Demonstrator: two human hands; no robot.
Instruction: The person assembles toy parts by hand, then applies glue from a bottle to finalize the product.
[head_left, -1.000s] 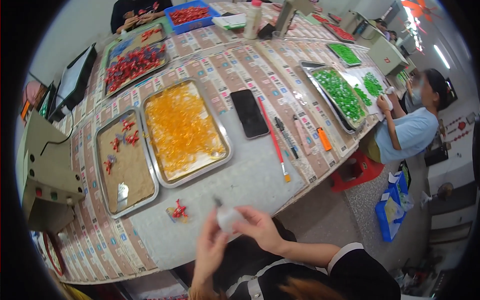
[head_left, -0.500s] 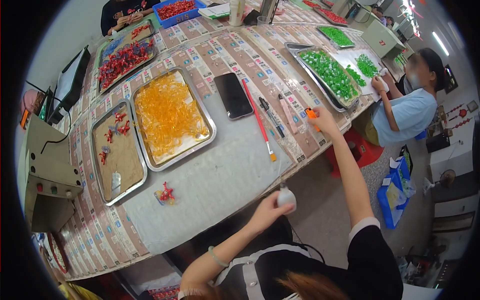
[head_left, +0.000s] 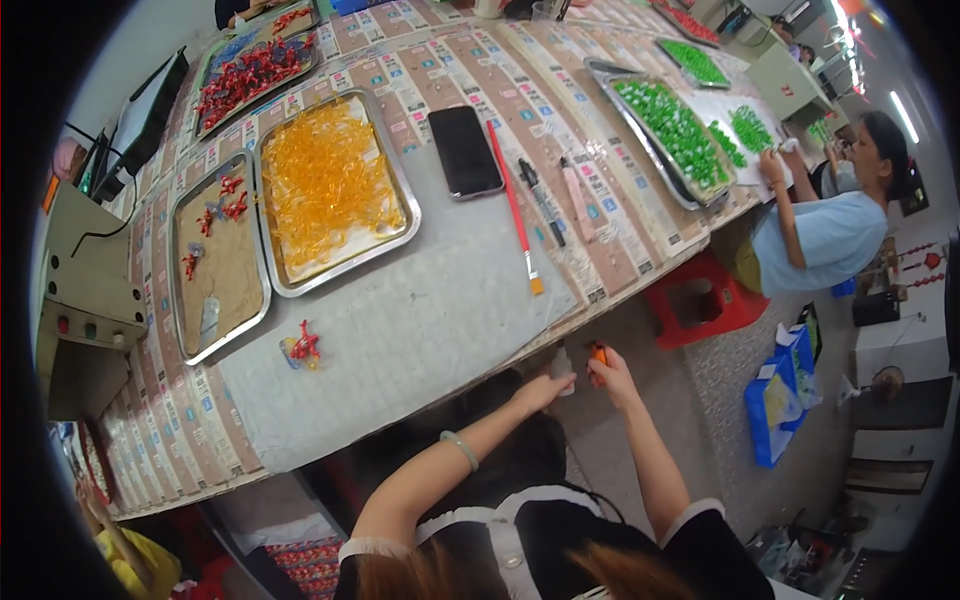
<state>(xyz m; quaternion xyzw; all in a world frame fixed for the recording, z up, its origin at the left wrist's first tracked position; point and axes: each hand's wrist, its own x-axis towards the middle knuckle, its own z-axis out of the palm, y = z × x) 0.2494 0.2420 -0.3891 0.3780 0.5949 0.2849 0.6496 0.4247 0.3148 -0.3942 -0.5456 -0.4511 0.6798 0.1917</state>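
My left hand [head_left: 541, 391] is closed around a white squeeze bottle [head_left: 562, 370] with a narrow tip pointing up, just off the table's front edge. Close to its right, my right hand [head_left: 613, 379] grips a small orange tool [head_left: 599, 354]; most of it is hidden by the fingers, so its kind is unclear. Both hands are over the floor, a small gap apart. On the grey-white sheet [head_left: 420, 320] lies one red figure with clear and yellow parts [head_left: 304, 348]. A metal tray [head_left: 215, 290] at the left holds several similar red pieces.
Beside it stands a tray of amber plastic pieces [head_left: 330, 190]. A phone [head_left: 465, 152], a red-handled brush [head_left: 514, 215], a black pen [head_left: 541, 200] and a pink pen [head_left: 577, 200] lie mid-table. Green pieces [head_left: 675, 135] fill a tray near a seated co-worker [head_left: 820, 220] and a red stool [head_left: 705, 300].
My right hand has drawn back from the table with the orange tool, down beside my left hand. The bottle has shifted slightly, and the whole view has tilted.
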